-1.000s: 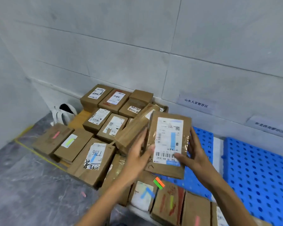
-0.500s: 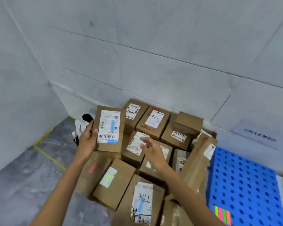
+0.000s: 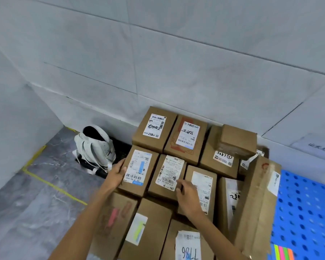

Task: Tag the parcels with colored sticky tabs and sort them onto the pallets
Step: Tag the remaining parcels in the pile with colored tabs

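1. About twelve parcels (image 3: 186, 139) are stacked by the wall, with one blue pallet (image 3: 308, 212) beside them.
2. The left hand (image 3: 116, 175) has its grip curled round the blue-tabbed parcel (image 3: 139, 169), which lies among the stack.
3. The right hand (image 3: 188, 196) rests loose-fingered on the neighbouring parcel (image 3: 167, 177).

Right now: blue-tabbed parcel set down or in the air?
Set down: blue-tabbed parcel lies flat beside the next parcel, left hand holding its edge.
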{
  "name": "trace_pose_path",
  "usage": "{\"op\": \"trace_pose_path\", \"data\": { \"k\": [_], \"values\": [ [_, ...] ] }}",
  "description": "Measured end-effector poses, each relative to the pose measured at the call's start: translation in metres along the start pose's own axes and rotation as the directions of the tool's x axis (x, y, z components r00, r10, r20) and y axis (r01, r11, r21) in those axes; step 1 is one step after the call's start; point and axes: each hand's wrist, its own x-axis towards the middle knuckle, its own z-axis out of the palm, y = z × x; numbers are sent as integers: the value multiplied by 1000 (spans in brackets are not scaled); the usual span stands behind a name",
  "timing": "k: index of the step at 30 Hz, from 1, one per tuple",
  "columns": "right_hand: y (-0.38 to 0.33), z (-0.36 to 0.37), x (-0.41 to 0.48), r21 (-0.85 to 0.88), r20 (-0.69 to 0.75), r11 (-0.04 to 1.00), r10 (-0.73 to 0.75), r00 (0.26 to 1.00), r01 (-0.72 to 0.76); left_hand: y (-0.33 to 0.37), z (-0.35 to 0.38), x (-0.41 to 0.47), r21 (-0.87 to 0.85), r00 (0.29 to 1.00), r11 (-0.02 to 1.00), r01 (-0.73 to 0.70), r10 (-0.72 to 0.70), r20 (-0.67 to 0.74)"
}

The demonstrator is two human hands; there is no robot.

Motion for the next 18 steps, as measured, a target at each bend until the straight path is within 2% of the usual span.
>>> {"op": "trace_pose_path", "data": {
  "k": [1,3,5,6,8,9,10,12,13,16,18],
  "values": [
    [0,3,2,-29,-10,1000,-1,1000,0,-2,2,1,70,999,997,-31,31,-3],
    [0,5,4,-80,-33,997,-3,999,1,-2,5,4,266,974,956,-128,171,-146],
    [-2,7,5,-98,-37,995,4,999,-8,9,22,-1,404,891,881,-246,370,-264],
    [-3,10,5,-90,-32,996,13,999,-16,18,36,-8,457,852,832,-316,460,-248],
    [-8,15,6,-62,-24,998,23,999,-24,26,70,-19,588,807,684,-430,584,-89],
    [-10,18,7,-45,-28,998,31,999,-32,25,85,-24,621,819,650,-437,573,-24],
    [-12,19,8,-20,-38,999,44,998,-45,23,98,-28,630,850,663,-405,527,-8],
    [-18,17,11,72,-55,993,102,993,-98,16,114,-32,655,911,695,-297,412,-23],
    [-20,15,13,132,-56,983,139,989,-131,14,120,-35,694,926,674,-253,377,-28],
    [-23,6,18,315,-28,919,257,966,-236,19,130,-46,773,936,603,-198,350,-33],
    [-20,3,19,414,1,867,303,953,-276,24,130,-46,726,940,655,-208,339,-37]
  ]
}}
